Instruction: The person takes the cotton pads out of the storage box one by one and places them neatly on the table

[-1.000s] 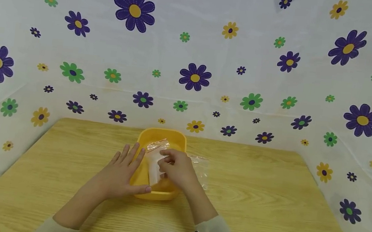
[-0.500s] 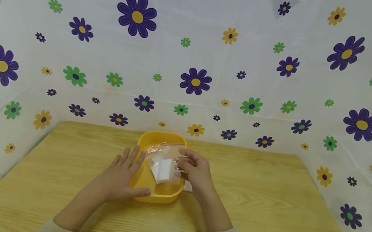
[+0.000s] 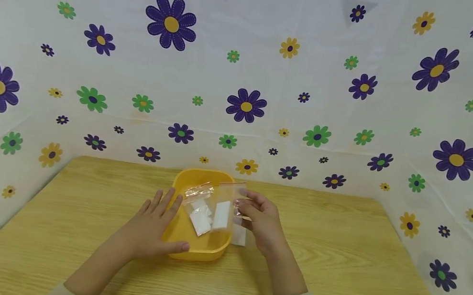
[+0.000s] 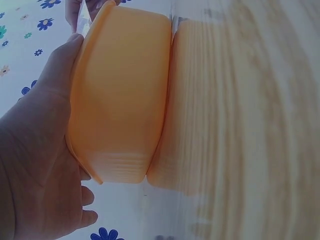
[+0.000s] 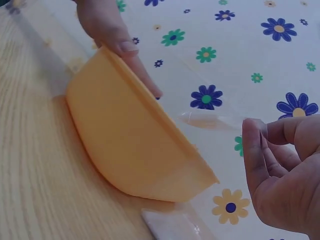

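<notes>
the right hand [image 3: 264, 220] pinches a small clear zip bag [image 3: 224, 209] by its right edge, grip closed on it. the bag hangs upright, long axis vertical, at the hand's 9 o'clock, over the yellow bowl [image 3: 204, 252]. the left hand [image 3: 154, 228] rests flat, fingers straight, on the bowl's 9 o'clock wall.

Close, tilted look along a wooden table [image 5: 30, 165] toward a white backdrop printed with flowers [image 5: 280, 30]. Yellow plastic bowl [image 5: 130, 150] at centre, seen from its outer side. Left hand [image 5: 107, 27] at the top, fingers lying straight along the bowl's far rim. Right hand [image 5: 282, 170] at lower right, pinching a clear plastic bag [image 5: 212, 121] above the rim. Another clear bag [image 5: 172, 225] flat on the table beside the bowl's base.
</notes>
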Demonstrator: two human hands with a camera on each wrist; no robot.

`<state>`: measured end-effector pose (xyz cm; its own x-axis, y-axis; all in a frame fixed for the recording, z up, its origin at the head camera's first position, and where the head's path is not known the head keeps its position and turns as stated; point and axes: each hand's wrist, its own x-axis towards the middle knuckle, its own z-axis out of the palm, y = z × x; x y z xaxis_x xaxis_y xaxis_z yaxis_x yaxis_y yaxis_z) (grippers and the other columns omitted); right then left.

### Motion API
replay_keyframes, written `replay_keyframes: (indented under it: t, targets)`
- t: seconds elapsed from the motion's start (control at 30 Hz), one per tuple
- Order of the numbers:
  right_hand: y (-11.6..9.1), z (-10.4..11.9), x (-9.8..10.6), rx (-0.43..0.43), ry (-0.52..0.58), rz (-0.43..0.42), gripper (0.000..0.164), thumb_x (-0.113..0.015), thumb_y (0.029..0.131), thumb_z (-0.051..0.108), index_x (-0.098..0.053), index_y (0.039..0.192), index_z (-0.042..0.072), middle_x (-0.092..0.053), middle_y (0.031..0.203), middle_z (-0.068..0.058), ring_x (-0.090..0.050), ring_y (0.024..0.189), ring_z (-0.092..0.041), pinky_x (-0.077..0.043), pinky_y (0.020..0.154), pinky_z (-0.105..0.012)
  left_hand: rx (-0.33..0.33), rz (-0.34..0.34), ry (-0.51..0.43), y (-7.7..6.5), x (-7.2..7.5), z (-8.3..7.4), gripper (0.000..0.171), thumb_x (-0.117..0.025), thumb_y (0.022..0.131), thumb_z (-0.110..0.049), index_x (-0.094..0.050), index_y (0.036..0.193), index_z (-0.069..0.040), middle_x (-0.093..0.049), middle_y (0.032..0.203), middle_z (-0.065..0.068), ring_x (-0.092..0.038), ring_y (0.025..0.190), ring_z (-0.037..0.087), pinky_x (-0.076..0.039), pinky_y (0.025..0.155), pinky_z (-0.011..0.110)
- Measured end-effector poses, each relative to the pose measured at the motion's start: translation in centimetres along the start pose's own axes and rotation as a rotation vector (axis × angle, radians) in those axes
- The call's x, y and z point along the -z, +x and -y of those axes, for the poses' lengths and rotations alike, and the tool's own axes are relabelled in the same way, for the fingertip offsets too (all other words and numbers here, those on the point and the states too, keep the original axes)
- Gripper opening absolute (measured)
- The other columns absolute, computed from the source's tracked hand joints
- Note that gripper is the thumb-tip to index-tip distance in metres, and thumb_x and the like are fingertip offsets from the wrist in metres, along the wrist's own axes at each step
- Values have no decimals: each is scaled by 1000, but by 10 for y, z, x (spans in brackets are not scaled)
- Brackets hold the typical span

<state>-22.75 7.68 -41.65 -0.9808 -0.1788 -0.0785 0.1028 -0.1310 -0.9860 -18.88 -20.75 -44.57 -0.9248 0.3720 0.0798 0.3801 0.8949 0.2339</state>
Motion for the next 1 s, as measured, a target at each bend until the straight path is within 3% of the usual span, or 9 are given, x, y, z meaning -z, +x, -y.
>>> replay_keyframes:
  t: [0.37, 1.0]
  targets:
    - [-2, 12, 25, -2, 23, -71, 33, -63, 98, 15, -63, 132, 15, -68, 118, -11, -65, 99, -22, -59, 85, -31, 2, 6, -2, -2, 0, -4, 116, -53, 81, -82, -13, 160, -7, -2, 166, 21, -1, 150, 48, -14, 118, 65]
    - [-4, 21, 58, 31, 116, -114, 38, -60, 99, 9, -58, 136, 9, -68, 110, -5, -66, 92, -14, -59, 81, -26, 15, 3, -10, 0, -2, -3, 115, -53, 81, -81, -12, 161, -9, 0, 167, 19, 1, 151, 47, -12, 118, 66]
